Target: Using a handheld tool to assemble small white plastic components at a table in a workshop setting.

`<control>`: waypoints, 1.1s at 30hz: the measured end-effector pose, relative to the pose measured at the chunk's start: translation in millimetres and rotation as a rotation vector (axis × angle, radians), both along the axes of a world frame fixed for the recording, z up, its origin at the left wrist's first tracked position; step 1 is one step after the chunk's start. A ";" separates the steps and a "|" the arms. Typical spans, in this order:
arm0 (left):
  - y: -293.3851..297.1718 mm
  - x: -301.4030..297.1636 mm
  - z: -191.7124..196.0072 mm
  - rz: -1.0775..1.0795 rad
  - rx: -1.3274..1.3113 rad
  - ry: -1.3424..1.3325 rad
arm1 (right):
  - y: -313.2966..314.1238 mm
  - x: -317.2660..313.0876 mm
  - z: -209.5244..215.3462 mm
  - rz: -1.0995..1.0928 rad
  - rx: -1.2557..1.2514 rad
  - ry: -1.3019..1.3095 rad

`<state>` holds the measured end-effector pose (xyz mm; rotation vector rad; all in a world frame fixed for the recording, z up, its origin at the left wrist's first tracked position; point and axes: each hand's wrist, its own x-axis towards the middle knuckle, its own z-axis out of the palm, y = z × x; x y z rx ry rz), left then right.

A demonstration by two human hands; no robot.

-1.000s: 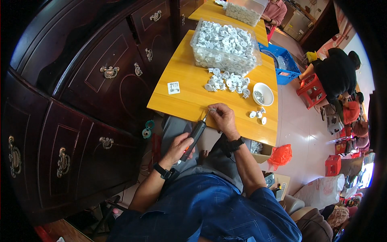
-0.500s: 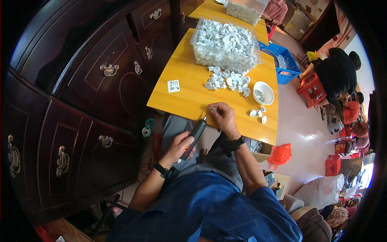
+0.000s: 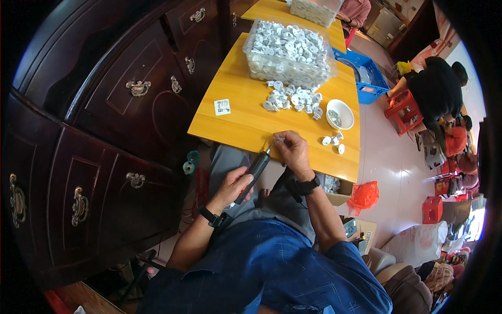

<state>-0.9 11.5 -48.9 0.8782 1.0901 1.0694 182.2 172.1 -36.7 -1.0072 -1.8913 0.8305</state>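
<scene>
— Where does the view sit?

— On the person's head, looking steeply down over the lap at the near edge of the yellow table (image 3: 246, 123), close to both forearms.

— And the framing?

— Wide fisheye (straight edges bow near the rim). The dark wooden cabinet (image 3: 104, 131) fills the left, the tiled floor (image 3: 397, 162) the right.

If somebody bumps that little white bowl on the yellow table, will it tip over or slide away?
The small white bowl looks wide and low, so it would probably slide rather than tip. The yellow table looks smooth and shiny, so a push may send it skidding easily. It sits near the table's right edge and holds tiny dark bits, which would likely scatter, and it might break if it fell.
</scene>
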 end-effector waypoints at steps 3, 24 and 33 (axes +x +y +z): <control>0.2 1.8 -1.0 -0.002 0.018 0.027 | -2.7 3.2 4.9 -0.006 0.006 -0.018; -5.7 0.9 -3.9 -0.003 0.041 0.019 | -17.0 5.9 7.6 -0.064 -0.065 -0.041; -3.4 -0.6 -6.9 -0.020 0.058 -0.119 | -21.7 17.7 12.8 0.037 -0.618 0.475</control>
